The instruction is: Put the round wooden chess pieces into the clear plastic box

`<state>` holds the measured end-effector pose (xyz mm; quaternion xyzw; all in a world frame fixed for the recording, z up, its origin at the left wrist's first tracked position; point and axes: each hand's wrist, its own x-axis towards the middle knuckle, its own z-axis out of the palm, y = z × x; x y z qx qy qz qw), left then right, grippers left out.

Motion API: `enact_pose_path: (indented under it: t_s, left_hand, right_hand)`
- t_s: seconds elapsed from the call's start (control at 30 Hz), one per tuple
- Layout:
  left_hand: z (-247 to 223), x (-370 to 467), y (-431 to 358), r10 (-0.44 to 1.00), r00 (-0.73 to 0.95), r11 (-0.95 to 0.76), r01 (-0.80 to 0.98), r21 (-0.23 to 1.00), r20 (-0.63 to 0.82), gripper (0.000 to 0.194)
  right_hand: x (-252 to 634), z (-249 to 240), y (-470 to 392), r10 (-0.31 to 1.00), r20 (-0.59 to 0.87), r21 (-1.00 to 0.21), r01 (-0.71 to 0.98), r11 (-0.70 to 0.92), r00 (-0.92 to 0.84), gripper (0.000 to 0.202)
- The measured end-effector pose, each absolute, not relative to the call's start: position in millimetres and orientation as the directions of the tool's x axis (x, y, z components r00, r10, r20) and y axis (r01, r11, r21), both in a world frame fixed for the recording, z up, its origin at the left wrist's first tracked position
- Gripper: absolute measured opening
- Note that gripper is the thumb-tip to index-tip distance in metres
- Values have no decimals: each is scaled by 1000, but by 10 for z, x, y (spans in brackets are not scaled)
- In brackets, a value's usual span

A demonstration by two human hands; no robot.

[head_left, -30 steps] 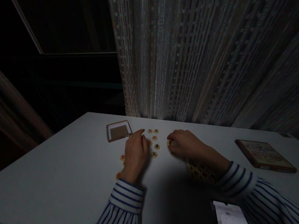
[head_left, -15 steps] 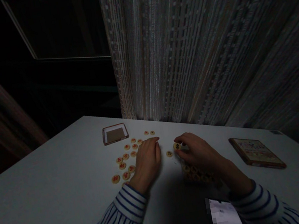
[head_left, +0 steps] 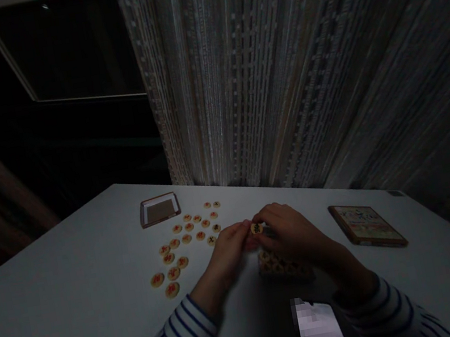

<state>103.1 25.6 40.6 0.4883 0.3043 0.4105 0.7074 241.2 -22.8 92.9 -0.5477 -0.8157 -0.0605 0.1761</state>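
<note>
Between the thumb and fingers of my right hand (head_left: 290, 232) is a round wooden piece with a dark character (head_left: 256, 228). My left hand (head_left: 230, 248) meets it from the left, its fingertips at the piece's left edge; whether they grip anything is hidden. Under my right hand stands a clear box of round pieces (head_left: 282, 267), partly covered by the hand. Left of my hands, several round pieces with red characters (head_left: 173, 273) lie on the white table, and a few with dark characters (head_left: 212, 241) lie nearest my left hand.
An open shallow tray (head_left: 159, 209) sits at the back left of the table (head_left: 78, 273). A flat patterned box (head_left: 367, 225) lies at the right. A phone (head_left: 321, 328) is near the front edge. Curtains (head_left: 227, 76) hang behind the table.
My hands have come together, and the piece in my right hand now meets my left fingertips. The camera view has shifted to the right. More dark-character pieces show beside my left hand.
</note>
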Motion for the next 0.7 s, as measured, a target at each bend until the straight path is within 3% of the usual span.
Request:
enact_pose_path:
  t_s: [0.23, 0.7]
  left_hand:
    - [381, 1090, 155, 811, 584, 339, -412, 845, -41, 26]
    - [213, 1052, 161, 837, 546, 287, -380, 879, -37, 27]
  right_hand:
    - [2503, 919, -225, 876, 322, -105, 907, 409, -358, 20]
    - [2508, 846, -142, 902, 178, -83, 908, 411, -393, 21]
